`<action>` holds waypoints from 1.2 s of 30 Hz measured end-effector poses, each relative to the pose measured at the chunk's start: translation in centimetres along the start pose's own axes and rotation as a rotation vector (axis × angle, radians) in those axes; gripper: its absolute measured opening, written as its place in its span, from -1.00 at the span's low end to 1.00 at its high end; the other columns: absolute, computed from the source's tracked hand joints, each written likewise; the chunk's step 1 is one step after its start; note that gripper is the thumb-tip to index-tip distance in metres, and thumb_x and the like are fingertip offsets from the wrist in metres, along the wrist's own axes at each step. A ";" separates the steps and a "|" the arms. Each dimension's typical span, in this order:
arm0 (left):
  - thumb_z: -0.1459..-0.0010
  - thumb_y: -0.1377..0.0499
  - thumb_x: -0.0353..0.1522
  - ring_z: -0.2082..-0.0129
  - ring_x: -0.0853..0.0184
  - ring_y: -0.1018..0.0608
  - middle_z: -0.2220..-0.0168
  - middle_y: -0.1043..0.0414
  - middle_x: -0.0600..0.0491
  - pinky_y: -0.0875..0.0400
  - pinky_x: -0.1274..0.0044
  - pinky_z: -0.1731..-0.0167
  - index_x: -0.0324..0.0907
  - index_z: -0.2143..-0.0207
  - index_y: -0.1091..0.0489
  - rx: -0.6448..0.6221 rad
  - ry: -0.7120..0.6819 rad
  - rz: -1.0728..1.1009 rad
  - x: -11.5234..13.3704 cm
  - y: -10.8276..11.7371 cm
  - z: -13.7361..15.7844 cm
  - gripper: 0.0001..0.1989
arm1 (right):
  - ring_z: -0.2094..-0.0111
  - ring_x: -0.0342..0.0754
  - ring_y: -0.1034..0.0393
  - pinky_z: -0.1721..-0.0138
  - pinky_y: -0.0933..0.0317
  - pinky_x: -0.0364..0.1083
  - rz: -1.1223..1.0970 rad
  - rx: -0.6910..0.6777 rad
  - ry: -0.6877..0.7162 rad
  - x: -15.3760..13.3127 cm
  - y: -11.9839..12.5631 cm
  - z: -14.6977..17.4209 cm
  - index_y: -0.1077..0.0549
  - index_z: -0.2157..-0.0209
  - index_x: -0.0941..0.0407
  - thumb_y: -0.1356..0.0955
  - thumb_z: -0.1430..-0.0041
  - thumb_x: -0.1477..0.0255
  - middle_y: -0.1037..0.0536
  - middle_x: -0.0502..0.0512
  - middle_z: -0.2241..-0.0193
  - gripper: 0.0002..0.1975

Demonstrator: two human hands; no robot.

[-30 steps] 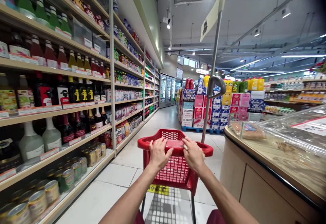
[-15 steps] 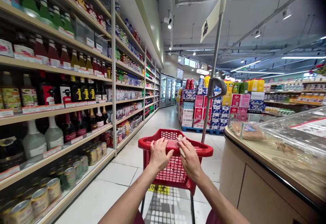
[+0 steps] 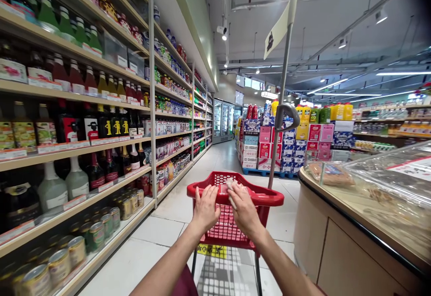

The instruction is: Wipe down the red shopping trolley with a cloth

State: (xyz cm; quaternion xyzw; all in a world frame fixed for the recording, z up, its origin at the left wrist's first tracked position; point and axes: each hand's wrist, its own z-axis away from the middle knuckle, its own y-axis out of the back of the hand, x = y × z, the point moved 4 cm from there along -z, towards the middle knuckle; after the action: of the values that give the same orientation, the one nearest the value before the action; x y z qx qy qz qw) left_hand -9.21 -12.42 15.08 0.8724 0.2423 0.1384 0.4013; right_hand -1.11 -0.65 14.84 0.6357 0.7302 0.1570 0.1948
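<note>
A red plastic shopping cart (image 3: pixel 273 198) with a mesh basket stands in front of me on thin dark legs. My left hand (image 3: pixel 206 207) lies over the left part of its near handle, fingers curled across the top and the thumb pointing inward. Farther right on the same handle, my right hand (image 3: pixel 245 208) presses a crumpled white tissue (image 3: pixel 230 183) under its fingers. Much of the tissue is hidden by that hand. From the cart's right side rises a grey pole (image 3: pixel 279 98) carrying a grey hook and a small cream flag (image 3: pixel 278 31).
Shelves of bottles and cans (image 3: pixel 60 271) run along my left. A rounded counter (image 3: pixel 336 224) with clear covers stands close on the right. Ahead, stacked drink boxes (image 3: pixel 266 150) sit on a blue pallet. The tiled aisle (image 3: pixel 215 154) leads to glass-door fridges (image 3: pixel 224 116).
Both hands have shifted slightly left along the handle, the tissue staying under the right one. In view, the cart sits a little farther right and the shelves a little lower.
</note>
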 end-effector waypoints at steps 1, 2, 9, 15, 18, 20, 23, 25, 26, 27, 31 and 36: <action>0.04 -0.01 -0.42 -0.15 0.18 -0.12 -0.12 -0.16 -0.08 0.22 0.12 -0.14 -0.26 -0.10 -0.08 0.002 -0.006 -0.015 -0.1 -0.1 0.2 -0.43 | -0.12 0.00 -0.07 -0.10 -0.01 0.10 0.007 0.017 -0.019 1.0 0.6 0.4 -0.35 0.04 0.17 -0.13 -0.05 0.59 -0.31 0.18 -0.03 -0.58; 0.04 0.00 -0.44 -0.17 0.19 -0.08 -0.14 -0.12 -0.07 0.21 0.14 -0.14 -0.26 -0.11 -0.06 0.011 -0.010 -0.030 -0.3 -0.1 0.5 -0.41 | -0.11 0.00 -0.07 -0.09 -0.01 0.10 0.028 0.039 -0.069 2.4 1.4 0.9 -0.35 0.05 0.16 -0.12 -0.06 0.59 -0.32 0.18 -0.02 -0.58; 0.06 -0.01 -0.43 -0.20 0.16 0.02 -0.19 -0.01 -0.09 0.15 0.17 -0.14 -0.32 -0.14 0.00 0.055 0.007 -0.108 -0.6 -0.7 1.7 -0.35 | -0.08 0.08 -0.12 -0.07 -0.02 0.18 0.125 0.069 -0.251 2.9 1.0 0.9 -0.36 0.07 0.19 -0.16 0.00 0.57 -0.34 0.23 0.01 -0.58; 0.06 0.00 -0.44 -0.21 0.19 0.04 -0.21 0.03 -0.05 0.11 0.19 -0.14 -0.26 -0.16 0.05 0.025 -0.027 -0.142 -0.8 -0.6 1.6 -0.33 | -0.12 0.01 -0.04 -0.10 0.00 0.08 0.054 -0.011 -0.031 -0.4 -0.3 -0.1 -0.36 0.07 0.19 -0.14 -0.06 0.59 -0.31 0.19 -0.03 -0.60; 0.07 -0.01 -0.43 -0.22 0.18 0.07 -0.21 0.06 -0.07 0.13 0.20 -0.14 -0.29 -0.16 0.05 0.038 -0.006 -0.144 -0.7 -0.9 1.7 -0.32 | -0.08 0.03 -0.11 -0.08 -0.03 0.10 0.119 0.061 -0.200 4.0 2.0 1.3 -0.39 0.12 0.21 -0.13 -0.09 0.55 -0.35 0.23 0.02 -0.65; 0.08 -0.01 -0.43 -0.22 0.17 0.08 -0.21 0.06 -0.09 0.15 0.19 -0.14 -0.31 -0.16 0.05 0.053 0.003 -0.150 -0.6 -1.0 1.7 -0.31 | -0.06 0.05 -0.14 -0.07 -0.02 0.12 0.153 0.093 -0.298 5.5 2.6 1.6 -0.38 0.12 0.23 -0.13 -0.07 0.54 -0.36 0.26 0.04 -0.64; 0.08 -0.01 -0.41 -0.22 0.17 0.08 -0.21 0.05 -0.09 0.16 0.19 -0.15 -0.32 -0.16 0.05 0.045 -0.003 -0.152 -0.7 -1.0 1.7 -0.31 | -0.07 0.06 -0.11 -0.08 0.00 0.13 0.138 0.065 -0.268 3.1 1.0 0.5 -0.36 0.09 0.23 -0.15 -0.02 0.55 -0.34 0.25 0.02 -0.61; 0.07 -0.01 -0.41 -0.22 0.18 0.06 -0.21 0.05 -0.07 0.15 0.20 -0.15 -0.29 -0.16 0.05 0.023 -0.015 -0.151 -0.7 -0.9 1.7 -0.32 | -0.11 0.07 -0.06 -0.09 0.01 0.12 0.104 0.014 -0.149 0.3 -0.5 -0.4 -0.35 0.07 0.21 -0.18 0.00 0.57 -0.31 0.23 -0.03 -0.59; 0.07 0.00 -0.42 -0.22 0.19 0.06 -0.21 0.05 -0.07 0.15 0.21 -0.15 -0.29 -0.17 0.05 0.015 -0.017 -0.151 -0.7 -0.8 1.7 -0.32 | -0.13 0.07 -0.03 -0.09 0.01 0.13 0.087 -0.011 -0.088 -0.6 -0.9 -0.7 -0.35 0.06 0.20 -0.18 0.00 0.57 -0.29 0.22 -0.05 -0.58; 0.06 0.00 -0.42 -0.22 0.19 0.06 -0.21 0.06 -0.07 0.15 0.22 -0.15 -0.28 -0.17 0.05 0.010 -0.014 -0.152 -0.7 -0.7 1.6 -0.32 | -0.13 0.07 -0.02 -0.09 0.01 0.13 0.073 -0.029 -0.044 -1.0 -1.0 -0.7 -0.34 0.05 0.19 -0.18 -0.01 0.58 -0.27 0.20 -0.06 -0.58; 0.08 0.00 -0.43 -0.21 0.18 0.05 -0.21 0.05 -0.08 0.13 0.21 -0.14 -0.30 -0.16 0.04 0.005 0.026 -0.136 -0.6 -0.5 1.6 -0.32 | -0.09 0.05 -0.11 -0.06 -0.04 0.13 0.082 0.030 -0.174 3.0 1.1 0.6 -0.38 0.10 0.18 -0.14 -0.11 0.51 -0.33 0.21 -0.01 -0.65; 0.08 -0.01 -0.40 -0.21 0.15 0.06 -0.20 0.03 -0.09 0.14 0.19 -0.14 -0.31 -0.16 0.02 -0.003 0.036 -0.129 -0.4 -0.6 1.6 -0.32 | -0.06 0.10 -0.14 -0.07 0.00 0.17 0.151 0.082 -0.340 4.0 1.1 0.3 -0.39 0.12 0.22 -0.15 -0.10 0.46 -0.35 0.28 0.03 -0.65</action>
State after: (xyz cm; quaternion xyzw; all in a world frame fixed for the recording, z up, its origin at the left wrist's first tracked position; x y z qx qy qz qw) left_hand -9.07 -13.26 13.58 0.8517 0.3050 0.1283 0.4063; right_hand -0.46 3.44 14.77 0.7134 0.6429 0.0314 0.2772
